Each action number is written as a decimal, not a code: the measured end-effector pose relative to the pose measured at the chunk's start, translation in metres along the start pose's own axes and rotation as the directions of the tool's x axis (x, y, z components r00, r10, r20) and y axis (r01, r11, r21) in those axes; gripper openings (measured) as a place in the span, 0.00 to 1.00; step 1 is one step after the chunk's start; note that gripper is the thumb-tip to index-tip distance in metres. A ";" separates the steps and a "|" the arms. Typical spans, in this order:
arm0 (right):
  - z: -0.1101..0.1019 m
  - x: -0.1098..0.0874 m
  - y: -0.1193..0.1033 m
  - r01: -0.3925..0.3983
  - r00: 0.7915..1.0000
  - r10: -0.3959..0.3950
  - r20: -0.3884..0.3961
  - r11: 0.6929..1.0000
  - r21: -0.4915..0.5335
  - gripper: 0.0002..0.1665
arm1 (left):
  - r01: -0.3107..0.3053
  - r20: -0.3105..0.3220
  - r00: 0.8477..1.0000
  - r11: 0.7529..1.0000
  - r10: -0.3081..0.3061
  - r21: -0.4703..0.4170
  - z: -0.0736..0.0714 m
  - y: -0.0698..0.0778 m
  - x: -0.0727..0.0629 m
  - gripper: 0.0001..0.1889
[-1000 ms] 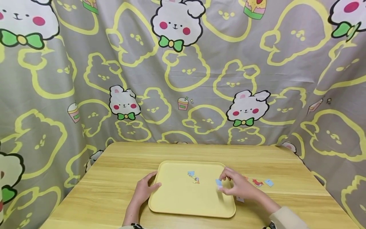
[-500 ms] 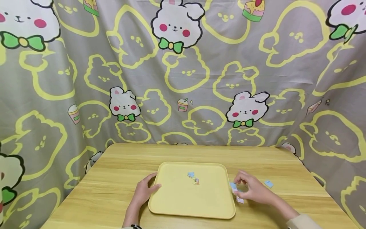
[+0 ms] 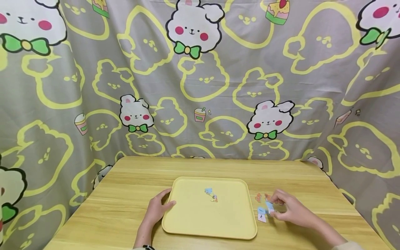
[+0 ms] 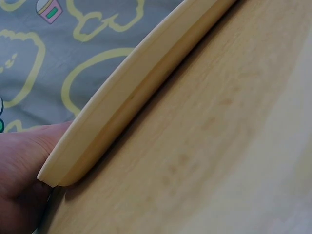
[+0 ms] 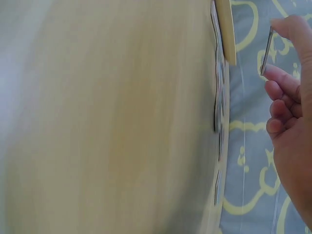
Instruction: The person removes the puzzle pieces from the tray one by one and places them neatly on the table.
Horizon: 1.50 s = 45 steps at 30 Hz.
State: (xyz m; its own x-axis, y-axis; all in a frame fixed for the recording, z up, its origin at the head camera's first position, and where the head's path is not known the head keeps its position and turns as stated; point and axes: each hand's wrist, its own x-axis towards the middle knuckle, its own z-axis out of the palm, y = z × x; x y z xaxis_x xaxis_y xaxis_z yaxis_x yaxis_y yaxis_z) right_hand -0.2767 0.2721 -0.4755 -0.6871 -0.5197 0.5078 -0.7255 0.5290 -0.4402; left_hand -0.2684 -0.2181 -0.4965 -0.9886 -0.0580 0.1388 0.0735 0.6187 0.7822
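My left hand (image 3: 158, 205) grips the left rim of a yellow tray (image 3: 209, 222), its thumb over the edge. In the left wrist view, part of that hand (image 4: 24, 168) is at the tray's side wall (image 4: 112, 102). Right of the tray, my right hand (image 3: 289, 208) pinches a light blue and white puzzle piece (image 3: 269, 207) between thumb and fingers. The right wrist view shows this thin piece (image 5: 266, 51) edge-on, raised off the table. Small blue and yellow pieces (image 3: 208, 191) lie together on the tray's upper middle.
Beside the tray's right edge lie an orange piece (image 3: 258, 198), a blue and white piece (image 3: 261, 215) and another orange piece partly behind my right hand. Wooden table (image 3: 140, 173) surrounds the tray. A patterned curtain (image 3: 200, 90) hangs behind and at both sides.
My right hand has moved right, from over the tray's right side to the loose pieces beside it, still pinching the blue piece. The left hand and tray stay in place.
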 end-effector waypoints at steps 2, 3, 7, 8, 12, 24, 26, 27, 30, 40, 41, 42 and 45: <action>-0.004 -0.004 0.002 -0.001 1.000 0.001 -0.005 1.000 -0.005 0.21 | -0.001 -0.002 1.000 1.000 0.001 0.004 0.000 0.000 0.000 0.31; -0.006 -0.006 0.003 -0.002 1.000 0.002 -0.007 1.000 -0.007 0.21 | -0.002 -0.003 1.000 1.000 0.002 0.005 0.000 0.000 0.000 0.31; -0.013 -0.015 0.008 -0.009 1.000 0.008 -0.023 0.999 -0.031 0.22 | -0.006 0.001 1.000 1.000 0.006 0.006 0.000 0.000 0.000 0.31; -0.015 -0.018 0.010 -0.013 1.000 0.012 -0.025 0.999 -0.036 0.23 | -0.006 0.004 1.000 1.000 0.006 0.004 0.000 0.000 0.000 0.31; -0.020 -0.026 0.014 -0.023 0.999 0.022 -0.035 0.998 -0.054 0.23 | -0.007 0.014 1.000 1.000 0.007 -0.001 0.000 -0.002 0.000 0.32; -0.036 -0.049 0.031 -0.039 0.997 0.035 -0.065 0.996 -0.075 0.24 | -0.003 0.014 1.000 1.000 0.003 0.001 0.001 -0.001 0.000 0.32; -0.038 -0.051 0.034 -0.040 0.997 0.036 -0.064 0.997 -0.069 0.25 | -0.002 0.013 1.000 1.000 0.002 0.001 0.001 -0.001 0.000 0.32; -0.039 -0.052 0.035 -0.041 0.997 0.037 -0.063 0.997 -0.068 0.25 | -0.002 0.011 1.000 1.000 0.001 0.002 0.001 -0.001 0.000 0.32; -0.040 -0.054 0.038 -0.041 0.998 0.037 -0.054 0.997 -0.070 0.25 | -0.002 0.007 1.000 1.000 0.002 0.006 0.001 -0.001 0.000 0.31; -0.041 -0.054 0.038 -0.026 1.000 0.025 -0.012 0.988 -0.154 0.24 | -0.001 -0.001 1.000 1.000 0.001 0.020 0.002 -0.003 0.001 0.31; -0.041 -0.054 0.038 -0.027 1.000 0.027 -0.007 0.987 -0.160 0.24 | -0.002 -0.003 1.000 1.000 0.002 0.022 0.002 -0.003 0.001 0.31; -0.041 -0.054 0.038 -0.028 1.000 0.028 -0.002 0.986 -0.164 0.24 | -0.003 -0.004 1.000 1.000 0.003 0.024 0.002 -0.003 0.002 0.30; -0.041 -0.053 0.039 -0.029 0.999 0.033 0.020 0.984 -0.174 0.23 | -0.001 -0.004 1.000 1.000 0.001 0.024 0.002 -0.002 0.002 0.30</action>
State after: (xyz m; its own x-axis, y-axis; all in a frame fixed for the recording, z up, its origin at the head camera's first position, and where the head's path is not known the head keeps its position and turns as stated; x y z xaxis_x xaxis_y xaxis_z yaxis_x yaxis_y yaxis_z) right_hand -0.2668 0.3481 -0.4896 -0.7115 -0.5151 0.4780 -0.6871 0.6526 -0.3194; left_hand -0.2712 -0.2182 -0.4989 -0.9880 -0.0608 0.1423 0.0712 0.6377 0.7670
